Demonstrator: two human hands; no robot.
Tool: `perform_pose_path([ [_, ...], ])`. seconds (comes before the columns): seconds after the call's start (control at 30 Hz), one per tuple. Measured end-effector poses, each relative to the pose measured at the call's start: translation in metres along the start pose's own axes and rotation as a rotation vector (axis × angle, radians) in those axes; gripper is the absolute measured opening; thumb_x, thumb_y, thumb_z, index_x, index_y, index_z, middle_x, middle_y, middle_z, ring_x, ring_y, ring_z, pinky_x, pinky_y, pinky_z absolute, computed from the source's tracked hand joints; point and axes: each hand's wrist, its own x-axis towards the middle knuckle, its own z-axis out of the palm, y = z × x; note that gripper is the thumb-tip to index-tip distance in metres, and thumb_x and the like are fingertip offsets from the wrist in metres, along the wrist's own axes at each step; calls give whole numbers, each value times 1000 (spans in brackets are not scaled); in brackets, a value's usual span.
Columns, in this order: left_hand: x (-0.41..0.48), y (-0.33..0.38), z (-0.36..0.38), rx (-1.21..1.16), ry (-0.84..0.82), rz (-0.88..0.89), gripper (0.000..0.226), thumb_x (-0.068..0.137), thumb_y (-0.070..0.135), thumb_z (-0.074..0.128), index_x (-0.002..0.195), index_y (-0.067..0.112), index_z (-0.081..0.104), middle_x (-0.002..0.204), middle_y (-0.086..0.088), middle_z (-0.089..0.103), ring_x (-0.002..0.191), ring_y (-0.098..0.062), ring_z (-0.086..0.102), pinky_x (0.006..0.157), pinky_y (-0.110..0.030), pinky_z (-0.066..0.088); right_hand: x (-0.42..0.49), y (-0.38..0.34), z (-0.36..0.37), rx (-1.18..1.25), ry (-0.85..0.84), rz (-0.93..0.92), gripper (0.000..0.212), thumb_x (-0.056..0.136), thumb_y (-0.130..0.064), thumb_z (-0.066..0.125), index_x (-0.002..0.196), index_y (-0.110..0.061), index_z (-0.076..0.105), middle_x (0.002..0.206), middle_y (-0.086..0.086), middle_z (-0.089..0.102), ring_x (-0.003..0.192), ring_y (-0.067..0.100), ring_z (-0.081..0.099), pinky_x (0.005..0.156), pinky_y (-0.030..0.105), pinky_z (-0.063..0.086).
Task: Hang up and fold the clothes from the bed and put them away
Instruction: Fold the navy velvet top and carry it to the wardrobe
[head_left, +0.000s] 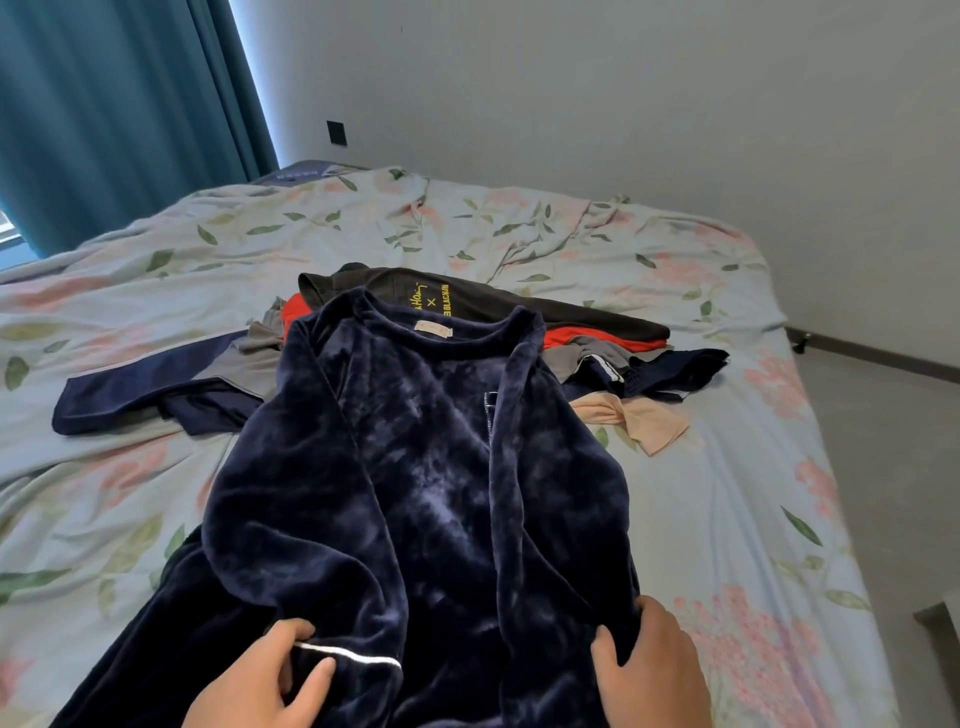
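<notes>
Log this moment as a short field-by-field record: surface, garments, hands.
surface: bed, floral sheet
garment handled: navy velvet top, spread out, collar away from the person
hands: left hand grips the white-piped cuff; right hand grips the top's opposite edge
pile behind: black garment with yellow print, red garment, grey and navy pieces
beside pile: peach garment
background: teal curtain

Soft daylight, kinda muted overall, coming in from the bright gap (253, 67) beside the teal curtain (104, 114) at top left, and that strip is blown out. The wall (571, 93) looks flat and grey, and shadows on the bed (727, 467) are faint. The navy velvet top (415, 467) catches a patchy sheen. Wide-angle lens bends the bed's edges, bottom corners go a bit soft
</notes>
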Motion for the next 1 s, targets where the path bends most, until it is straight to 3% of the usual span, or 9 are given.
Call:
perform_pose_path([
  [0.8, -2, -6, 6, -17, 30, 18, 35, 65, 46, 84, 89, 46, 59, 53, 17, 53, 63, 9, 59, 48, -15, 41, -3, -1, -1, 23, 9, 5, 37, 87, -45, 61, 118, -25, 54, 104, -7, 58, 97, 16, 59, 81, 32, 53],
  [1.0, -2, -3, 6, -11, 38, 29, 34, 70, 50, 79, 89, 51, 51, 57, 16, 54, 63, 7, 59, 52, -14, 41, -5, -1, -3, 36, 14, 6, 38, 87, -44, 61, 119, -24, 55, 104, -6, 58, 97, 17, 58, 81, 33, 53],
])
